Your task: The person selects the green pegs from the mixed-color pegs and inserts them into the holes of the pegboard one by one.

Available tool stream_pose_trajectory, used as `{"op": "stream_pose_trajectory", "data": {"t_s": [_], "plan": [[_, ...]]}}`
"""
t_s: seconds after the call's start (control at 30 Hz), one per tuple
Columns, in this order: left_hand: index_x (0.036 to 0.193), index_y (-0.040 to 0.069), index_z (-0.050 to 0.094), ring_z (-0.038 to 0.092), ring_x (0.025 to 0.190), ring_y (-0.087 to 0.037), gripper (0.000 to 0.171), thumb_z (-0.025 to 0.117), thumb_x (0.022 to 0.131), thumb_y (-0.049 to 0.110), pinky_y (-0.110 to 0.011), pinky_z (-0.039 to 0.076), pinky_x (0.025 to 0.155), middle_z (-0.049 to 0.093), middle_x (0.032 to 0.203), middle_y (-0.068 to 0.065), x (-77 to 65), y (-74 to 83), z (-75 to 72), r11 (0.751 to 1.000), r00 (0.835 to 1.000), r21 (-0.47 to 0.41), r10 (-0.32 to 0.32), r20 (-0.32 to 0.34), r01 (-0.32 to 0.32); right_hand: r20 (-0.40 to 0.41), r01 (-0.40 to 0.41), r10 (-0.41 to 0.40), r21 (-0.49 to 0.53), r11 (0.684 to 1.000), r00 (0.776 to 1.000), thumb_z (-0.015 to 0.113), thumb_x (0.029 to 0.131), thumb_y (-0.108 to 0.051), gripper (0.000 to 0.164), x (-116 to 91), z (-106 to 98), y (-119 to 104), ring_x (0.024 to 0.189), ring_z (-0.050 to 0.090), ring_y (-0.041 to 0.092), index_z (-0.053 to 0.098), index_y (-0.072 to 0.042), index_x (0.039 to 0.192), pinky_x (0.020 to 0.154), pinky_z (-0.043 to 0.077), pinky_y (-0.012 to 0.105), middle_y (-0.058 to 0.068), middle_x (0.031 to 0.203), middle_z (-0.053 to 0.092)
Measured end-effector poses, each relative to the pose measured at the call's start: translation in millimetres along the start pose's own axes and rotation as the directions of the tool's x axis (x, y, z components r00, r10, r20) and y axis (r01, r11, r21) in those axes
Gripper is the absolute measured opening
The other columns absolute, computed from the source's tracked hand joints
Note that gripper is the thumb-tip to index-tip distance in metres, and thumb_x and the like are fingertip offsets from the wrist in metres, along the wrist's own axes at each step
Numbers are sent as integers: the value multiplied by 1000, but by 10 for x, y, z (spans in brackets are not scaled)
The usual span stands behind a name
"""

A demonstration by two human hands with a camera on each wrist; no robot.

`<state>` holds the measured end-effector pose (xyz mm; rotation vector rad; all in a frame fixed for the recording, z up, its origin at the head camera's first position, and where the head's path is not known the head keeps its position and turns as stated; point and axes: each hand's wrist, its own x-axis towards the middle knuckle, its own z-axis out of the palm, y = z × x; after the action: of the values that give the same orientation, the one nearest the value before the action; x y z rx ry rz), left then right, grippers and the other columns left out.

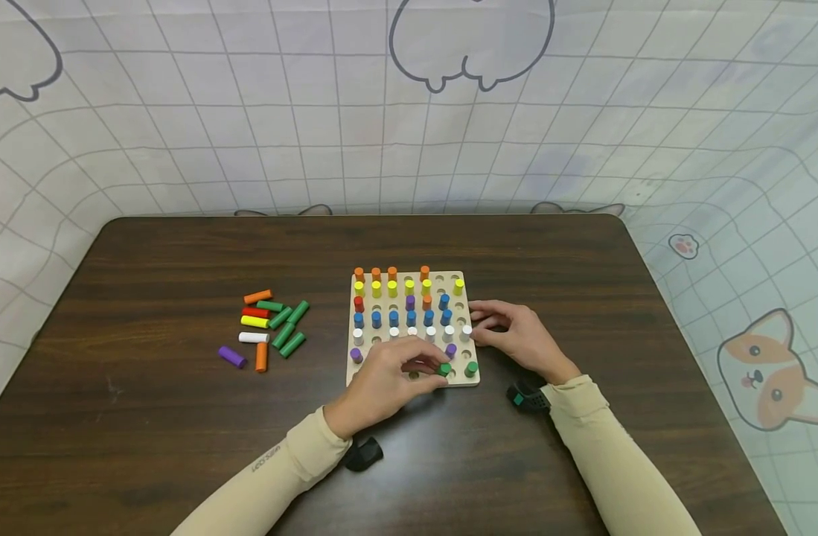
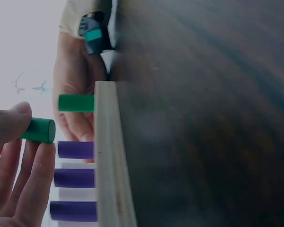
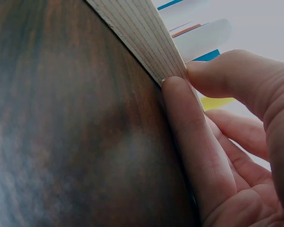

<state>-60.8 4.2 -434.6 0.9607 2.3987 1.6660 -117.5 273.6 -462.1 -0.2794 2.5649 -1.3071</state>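
Observation:
My left hand (image 1: 388, 372) is over the near side of the wooden pegboard (image 1: 385, 304). It pinches a green peg (image 2: 39, 130) between thumb and fingertips. In the left wrist view this peg is held apart from the board, pointing at it. Another green peg (image 1: 472, 368) stands at the board's near right corner, with a purple peg (image 1: 451, 351) behind and left of it. At the board's right side, my right hand (image 1: 519, 336) grips the edge with thumb and fingers, close to a white peg (image 1: 466, 333). The left hand hides part of the front rows.
Loose pegs lie left of the board: several green pegs (image 1: 284, 333), a white peg (image 1: 253, 338), a yellow peg (image 1: 254, 321), a red peg (image 1: 256, 312), orange ones and a purple one (image 1: 232, 356). Upright pegs in coloured rows fill much of the board, on a dark wooden table (image 1: 147, 432).

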Motion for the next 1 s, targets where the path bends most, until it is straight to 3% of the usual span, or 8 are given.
{"op": "stream_pose_trajectory", "data": {"t_s": [0.27, 0.57, 1.0], "plan": [[109, 7, 76, 77, 91, -12, 24, 83, 87, 11, -26, 65, 81, 77, 101, -4, 36, -19, 74, 998, 1000, 61, 13, 7, -14, 1, 19, -19, 11, 1000, 1000, 76, 95, -29, 51, 1, 0, 8, 102, 74, 14, 62, -17, 142, 89, 55, 21, 6, 125, 75], [110, 6, 75, 78, 93, -15, 23, 81, 88, 7, -20, 64, 83, 77, 104, -7, 76, -42, 108, 998, 998, 57, -36, 55, 33, 1, 18, -18, 20, 1000, 1000, 76, 95, -28, 50, -6, -3, 11, 102, 74, 14, 62, -17, 142, 88, 54, 21, 6, 125, 75], [113, 4, 76, 79, 95, -15, 24, 79, 90, 5, -14, 61, 82, 78, 109, -9, 136, -54, 153, 990, 996, 134, -45, 74, 35, 0, 21, -21, 23, 1000, 1000, 75, 95, -28, 50, -12, -6, 0, 102, 74, 15, 62, -18, 142, 87, 56, 21, 6, 125, 75]]}}
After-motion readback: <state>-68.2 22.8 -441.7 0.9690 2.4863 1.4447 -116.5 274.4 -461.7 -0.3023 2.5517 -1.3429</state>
